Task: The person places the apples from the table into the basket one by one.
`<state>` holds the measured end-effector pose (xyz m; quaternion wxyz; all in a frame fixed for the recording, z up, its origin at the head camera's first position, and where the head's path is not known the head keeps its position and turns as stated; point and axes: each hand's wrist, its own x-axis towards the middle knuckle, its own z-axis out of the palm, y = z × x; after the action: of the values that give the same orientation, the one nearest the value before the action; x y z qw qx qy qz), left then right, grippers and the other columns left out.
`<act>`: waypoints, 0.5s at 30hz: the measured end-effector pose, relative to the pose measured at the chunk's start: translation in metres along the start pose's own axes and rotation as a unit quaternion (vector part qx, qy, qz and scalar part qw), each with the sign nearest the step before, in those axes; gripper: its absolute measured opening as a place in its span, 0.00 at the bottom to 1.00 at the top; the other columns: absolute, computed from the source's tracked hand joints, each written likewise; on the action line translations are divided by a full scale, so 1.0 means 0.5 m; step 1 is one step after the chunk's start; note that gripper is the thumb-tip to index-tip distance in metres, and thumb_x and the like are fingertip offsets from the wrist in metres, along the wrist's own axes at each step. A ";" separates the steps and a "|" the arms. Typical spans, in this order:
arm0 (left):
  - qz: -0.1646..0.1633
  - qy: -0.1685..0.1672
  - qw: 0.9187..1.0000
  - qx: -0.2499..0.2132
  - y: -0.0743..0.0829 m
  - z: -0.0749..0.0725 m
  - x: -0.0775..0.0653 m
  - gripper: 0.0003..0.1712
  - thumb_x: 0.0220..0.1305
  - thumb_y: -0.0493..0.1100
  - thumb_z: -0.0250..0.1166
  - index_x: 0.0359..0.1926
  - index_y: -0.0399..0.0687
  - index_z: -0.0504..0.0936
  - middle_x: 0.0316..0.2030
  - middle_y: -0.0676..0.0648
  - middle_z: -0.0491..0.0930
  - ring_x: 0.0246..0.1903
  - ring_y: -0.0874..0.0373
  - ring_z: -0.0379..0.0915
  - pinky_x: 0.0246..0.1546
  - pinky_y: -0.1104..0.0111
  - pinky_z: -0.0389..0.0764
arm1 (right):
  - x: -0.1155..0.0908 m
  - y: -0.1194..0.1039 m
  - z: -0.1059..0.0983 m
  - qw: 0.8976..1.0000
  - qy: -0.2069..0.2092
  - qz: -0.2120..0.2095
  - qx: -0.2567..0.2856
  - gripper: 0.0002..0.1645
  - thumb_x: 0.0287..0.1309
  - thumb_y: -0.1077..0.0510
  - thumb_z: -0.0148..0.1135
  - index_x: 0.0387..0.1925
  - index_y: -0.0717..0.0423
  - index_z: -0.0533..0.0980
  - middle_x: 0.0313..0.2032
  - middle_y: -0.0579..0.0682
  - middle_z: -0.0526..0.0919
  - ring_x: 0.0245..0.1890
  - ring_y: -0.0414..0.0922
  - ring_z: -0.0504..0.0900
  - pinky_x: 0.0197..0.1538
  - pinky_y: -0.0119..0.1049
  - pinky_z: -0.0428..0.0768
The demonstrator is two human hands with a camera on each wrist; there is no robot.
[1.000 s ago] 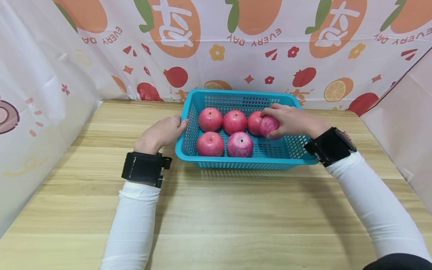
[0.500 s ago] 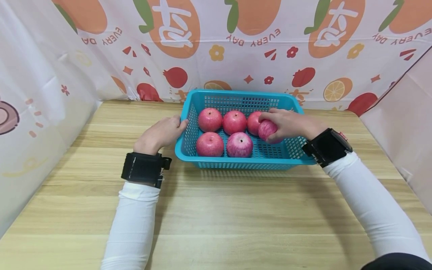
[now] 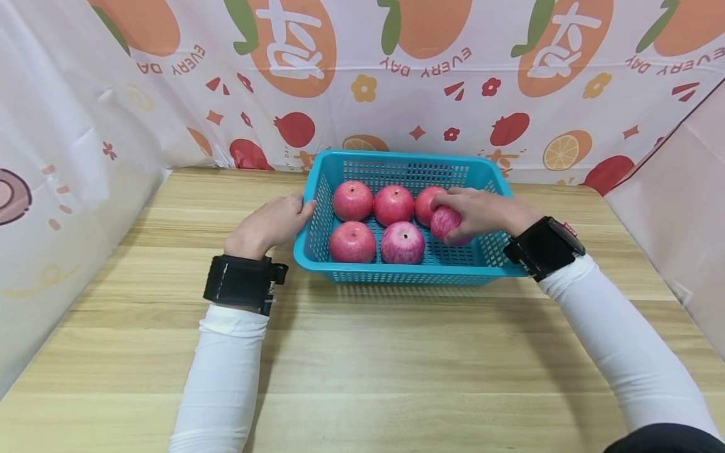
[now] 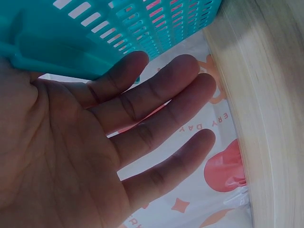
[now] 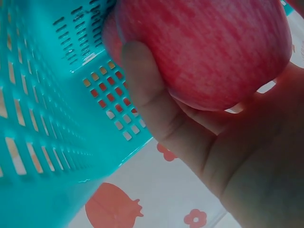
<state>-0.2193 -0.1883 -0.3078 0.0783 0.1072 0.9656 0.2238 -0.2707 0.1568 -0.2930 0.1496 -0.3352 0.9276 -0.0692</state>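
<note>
A blue plastic basket point(image 3: 396, 269) holds several red apples, including a front-left apple point(image 3: 352, 242) and a streaked pink apple point(image 3: 403, 243) beside it. My right hand point(image 3: 481, 211) grips another streaked apple point(image 3: 444, 221), low inside the basket's right half. In the right wrist view, the thumb point(image 5: 147, 90) lies along this apple's side. It overlaps the back-row apple point(image 3: 426, 204) in the head view. My left hand point(image 3: 272, 221) holds the basket's left rim, thumb over the edge. The left wrist view shows its other fingers point(image 4: 156, 90) extended below the rim, along the outside wall.
The basket stands on a light wooden table point(image 3: 396, 365), near its back edge. Behind it hangs a white fruit-printed cloth point(image 3: 419, 107), with pale cloth point(image 3: 62, 189) along the left side too. Both wrists wear black straps.
My right hand, with its apple, has moved slightly left, down and toward the front inside the basket. The left hand, the basket and the other apples stay put.
</note>
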 end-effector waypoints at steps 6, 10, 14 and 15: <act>0.000 0.003 1.000 0.003 0.000 0.000 0.002 0.30 0.69 0.53 0.41 0.59 0.32 0.60 0.42 0.37 0.72 0.41 0.46 0.66 0.42 0.51 0.73 | 0.000 -0.002 0.004 1.000 -0.017 0.002 0.002 0.41 0.40 0.49 0.69 0.58 0.50 0.64 0.58 0.60 0.62 0.54 0.58 0.59 0.42 0.52 0.78; -0.002 -0.002 1.000 -0.001 0.000 0.000 0.002 0.30 0.69 0.54 0.40 0.59 0.32 0.60 0.42 0.37 0.72 0.42 0.46 0.66 0.43 0.50 0.73 | 0.002 -0.004 0.005 1.000 -0.026 0.004 0.001 0.41 0.40 0.49 0.70 0.59 0.49 0.64 0.58 0.59 0.62 0.54 0.57 0.59 0.42 0.52 0.77; -0.001 -0.002 1.000 0.002 0.000 -0.001 0.001 0.31 0.69 0.54 0.40 0.60 0.32 0.60 0.44 0.36 0.72 0.43 0.45 0.66 0.44 0.50 0.73 | 0.003 -0.007 0.006 0.999 -0.035 0.009 -0.002 0.41 0.40 0.48 0.70 0.58 0.47 0.64 0.57 0.57 0.63 0.54 0.56 0.60 0.43 0.52 0.77; 0.000 -0.002 1.000 0.003 0.000 -0.001 0.002 0.32 0.69 0.55 0.39 0.60 0.32 0.60 0.44 0.36 0.71 0.43 0.45 0.66 0.44 0.50 0.73 | 0.003 -0.008 0.007 0.999 -0.037 0.011 -0.003 0.41 0.40 0.48 0.70 0.58 0.47 0.64 0.56 0.57 0.64 0.53 0.56 0.60 0.43 0.52 0.77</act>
<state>-0.2201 -0.1883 -0.3075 0.0801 0.1078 0.9661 0.2206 -0.2686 0.1527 -0.2958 0.1839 -0.3280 0.9252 -0.0518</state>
